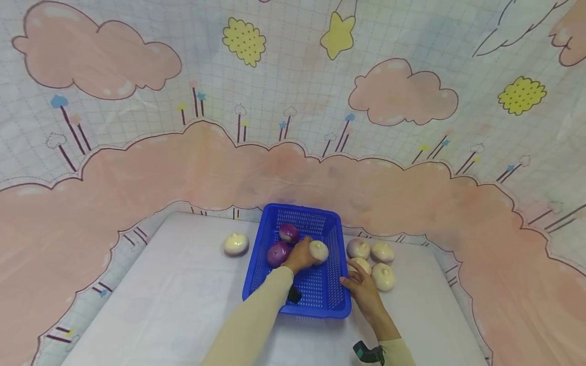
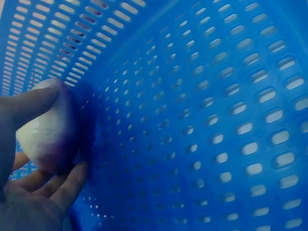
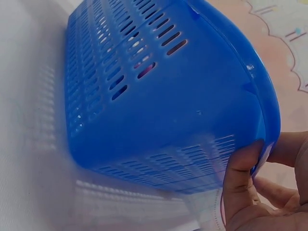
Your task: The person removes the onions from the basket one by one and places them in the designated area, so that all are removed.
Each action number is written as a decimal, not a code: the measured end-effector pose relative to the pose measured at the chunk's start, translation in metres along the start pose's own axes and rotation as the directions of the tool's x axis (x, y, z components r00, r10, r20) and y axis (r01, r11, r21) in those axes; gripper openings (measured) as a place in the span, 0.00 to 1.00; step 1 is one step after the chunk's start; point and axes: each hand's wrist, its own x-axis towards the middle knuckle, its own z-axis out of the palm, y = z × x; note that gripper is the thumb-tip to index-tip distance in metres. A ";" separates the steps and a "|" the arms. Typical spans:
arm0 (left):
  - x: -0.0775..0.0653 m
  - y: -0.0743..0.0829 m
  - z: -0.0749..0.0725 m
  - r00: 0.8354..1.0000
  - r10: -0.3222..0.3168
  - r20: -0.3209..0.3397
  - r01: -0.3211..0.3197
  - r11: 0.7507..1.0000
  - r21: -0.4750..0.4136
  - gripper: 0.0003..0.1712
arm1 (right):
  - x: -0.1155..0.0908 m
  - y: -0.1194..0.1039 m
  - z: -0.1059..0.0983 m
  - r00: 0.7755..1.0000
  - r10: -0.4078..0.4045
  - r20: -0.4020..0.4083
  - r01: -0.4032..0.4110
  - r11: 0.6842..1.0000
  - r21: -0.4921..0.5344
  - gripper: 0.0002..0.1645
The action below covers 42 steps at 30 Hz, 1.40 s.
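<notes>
A blue perforated plastic basket (image 1: 342, 284) stands on the white table between my hands. My left hand (image 1: 299, 255) reaches inside it and holds a whitish onion (image 1: 319, 252), thumb across the top and fingers beneath. In the left wrist view that onion (image 2: 50, 132) shows a purple-tinged side, close to the basket wall. Two purple onions (image 1: 278, 253) lie in the basket to the left of this hand. At the right side my right hand (image 1: 365, 291) pinches the basket's rim (image 3: 269, 110), with the thumb against the outer wall.
Several pale onions (image 1: 383, 276) sit in a group on the table (image 1: 183, 305), just right of the basket and beyond my right hand. A single pale onion (image 1: 236, 244) lies left of the basket. Behind the table hangs a cloud-patterned cloth (image 1: 293, 173).
</notes>
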 end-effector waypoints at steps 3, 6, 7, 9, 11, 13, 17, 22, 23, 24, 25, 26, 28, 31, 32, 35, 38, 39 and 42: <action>-0.002 0.001 0.000 0.999 -0.007 0.032 0.005 0.999 0.033 0.46 | -0.001 -0.001 0.001 1.000 -0.009 0.002 0.009 1.000 0.003 0.38; -0.003 0.002 0.000 0.999 -0.009 0.039 0.007 0.998 0.056 0.46 | -0.001 -0.001 0.001 1.000 -0.016 -0.002 0.016 1.000 -0.009 0.38; -0.003 0.002 -0.001 0.999 -0.012 0.038 0.010 0.998 0.060 0.46 | -0.001 -0.001 0.001 1.000 -0.019 -0.002 0.019 1.000 -0.017 0.38; -0.004 0.003 -0.001 0.999 -0.014 0.035 0.012 0.998 0.060 0.45 | -0.001 0.000 0.001 1.000 -0.021 -0.003 0.021 0.999 -0.028 0.37; -0.003 0.003 -0.002 0.999 -0.012 0.037 0.010 0.998 0.065 0.45 | -0.001 0.000 0.000 1.000 -0.020 -0.007 0.020 0.999 -0.035 0.37; -0.002 0.003 -0.002 0.999 -0.007 0.044 0.004 0.998 0.066 0.45 | -0.001 0.000 0.000 1.000 -0.023 -0.007 0.022 0.999 -0.037 0.37; -0.001 0.005 -0.005 0.998 0.026 0.052 -0.029 0.997 0.070 0.44 | -0.002 0.000 0.002 1.000 -0.014 -0.011 0.014 1.000 -0.008 0.38; -0.003 0.012 -0.012 0.996 0.072 0.047 -0.074 0.997 0.035 0.43 | -0.003 -0.001 0.003 1.000 -0.002 -0.013 0.002 1.000 0.023 0.38; -0.003 0.013 -0.014 0.996 0.084 0.043 -0.085 0.996 0.023 0.43 | -0.003 -0.001 0.003 1.000 -0.003 -0.015 0.003 1.000 0.022 0.38; -0.004 0.015 -0.017 0.995 0.097 0.040 -0.097 0.995 0.007 0.43 | -0.003 -0.001 0.003 1.000 -0.005 -0.017 0.005 1.000 0.021 0.38; -0.004 0.017 -0.019 0.993 0.112 0.036 -0.112 0.994 -0.004 0.43 | -0.004 -0.001 0.003 1.000 -0.007 -0.018 0.007 1.000 0.017 0.38; -0.004 0.018 -0.021 0.992 0.126 0.031 -0.126 0.992 -0.012 0.44 | -0.004 -0.001 0.003 1.000 -0.008 -0.020 0.008 1.000 0.015 0.38; -0.005 0.021 -0.025 0.989 0.149 0.024 -0.149 0.989 -0.018 0.44 | -0.004 -0.002 0.003 1.000 -0.010 -0.023 0.010 1.000 0.014 0.38; -0.006 0.026 -0.032 0.984 0.178 0.014 -0.178 0.984 -0.015 0.44 | -0.005 -0.002 0.003 1.000 -0.010 -0.022 0.010 1.000 0.008 0.37; -0.006 0.027 -0.034 0.982 0.188 0.008 -0.188 0.982 -0.010 0.44 | -0.005 -0.002 0.003 1.000 -0.007 -0.022 0.008 1.000 0.009 0.37; -0.008 0.030 -0.041 0.980 0.198 -0.004 -0.198 0.980 -0.006 0.43 | -0.006 -0.003 0.003 1.000 -0.007 -0.015 0.007 1.000 -0.003 0.38; -0.011 0.032 -0.049 0.979 0.202 -0.017 -0.202 0.979 -0.006 0.44 | -0.007 -0.004 0.002 1.000 -0.007 -0.011 0.007 1.000 -0.009 0.38; -0.013 0.032 -0.051 0.980 0.199 -0.020 -0.199 0.980 -0.010 0.45 | -0.007 -0.004 0.002 1.000 -0.006 -0.011 0.006 1.000 -0.006 0.38; -0.017 0.031 -0.059 0.980 0.196 -0.024 -0.196 0.981 -0.008 0.46 | -0.005 -0.002 0.002 1.000 -0.005 -0.011 0.005 1.000 0.002 0.38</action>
